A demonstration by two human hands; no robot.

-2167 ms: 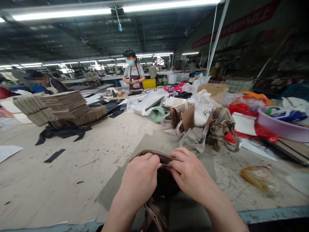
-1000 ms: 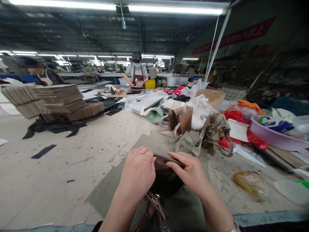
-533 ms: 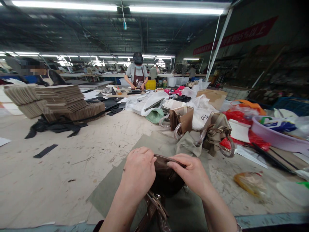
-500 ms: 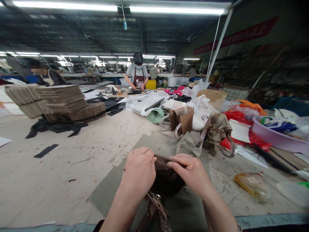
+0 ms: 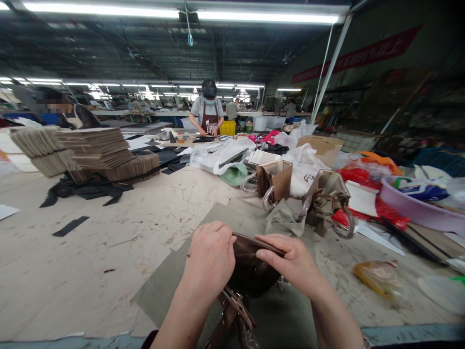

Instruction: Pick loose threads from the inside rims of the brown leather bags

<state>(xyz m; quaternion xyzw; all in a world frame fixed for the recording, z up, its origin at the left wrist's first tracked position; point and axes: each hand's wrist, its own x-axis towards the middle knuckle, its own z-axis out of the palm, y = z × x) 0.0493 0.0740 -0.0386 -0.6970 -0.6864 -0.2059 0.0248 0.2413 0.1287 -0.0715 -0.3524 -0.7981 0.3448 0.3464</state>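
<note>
A dark brown leather bag [image 5: 250,264] stands on an olive-green sheet [image 5: 214,228] at the near edge of the worktable. My left hand [image 5: 210,259] is closed on the left side of the bag's top rim. My right hand [image 5: 294,264] pinches the rim on the right, fingers pressed along the edge. A brown strap with a metal buckle [image 5: 232,315] hangs from the bag toward me, between my forearms.
Tan bags with clear handles [image 5: 276,182] and crumpled fabric lie just beyond. A lilac basin [image 5: 421,201], red plastic and a yellow packet [image 5: 378,276] sit right. Stacked cardboard [image 5: 90,152] is far left. A person in an apron [image 5: 209,114] works across the table.
Both hands stay on the bag's rim. My right hand has slid a little to the right along the edge, and the view has shifted slightly.
</note>
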